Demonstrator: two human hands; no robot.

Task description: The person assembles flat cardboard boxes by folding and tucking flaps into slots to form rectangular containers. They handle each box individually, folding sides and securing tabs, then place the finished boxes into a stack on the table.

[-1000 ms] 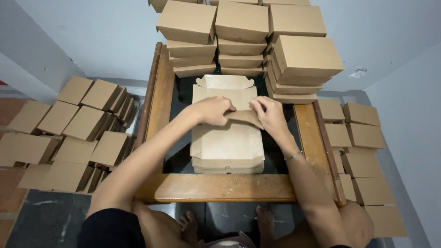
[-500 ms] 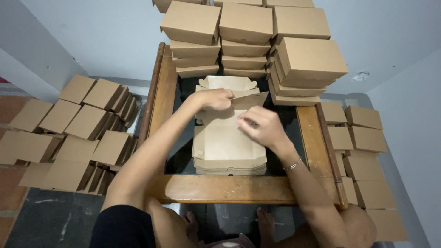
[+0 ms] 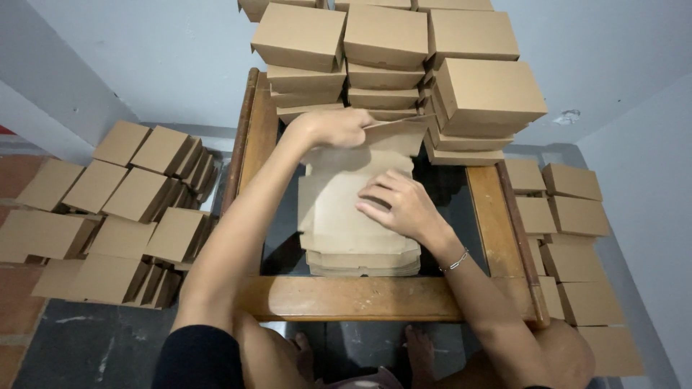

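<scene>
- Seen from above, a person sits at a low wooden-framed table point(image 3: 375, 299) with a dark top, both bare arms reaching forward.
- The left hand point(image 3: 335, 128) is closed in a pinch on the far flap point(image 3: 393, 133) of a flat cardboard box blank point(image 3: 353, 216), lifting that flap up off the stack.
- The right hand point(image 3: 396, 205) lies open, palm down, fingers spread, pressing on the middle of the same blank; it grips nothing. A thin bracelet point(image 3: 455, 261) circles that wrist.
- The blank is the top sheet of a low stack of unfolded blanks point(image 3: 364, 263) at the centre of the table; the sheet count cannot be read from the edges, perhaps four or five.
- At the far end of the table stand folded brown boxes point(image 3: 386, 36) in three columns, with one more pile point(image 3: 486, 97) at the right front; about four or five boxes show in each column.
- On the floor to the left lies a spread of roughly a dozen part-formed boxes point(image 3: 119, 209), leaning on one another.
- On the floor to the right, two rows of closed boxes point(image 3: 569, 216) run toward the viewer, around ten in sight.
- Two bare feet point(image 3: 422, 353) show beneath the table's near edge.
</scene>
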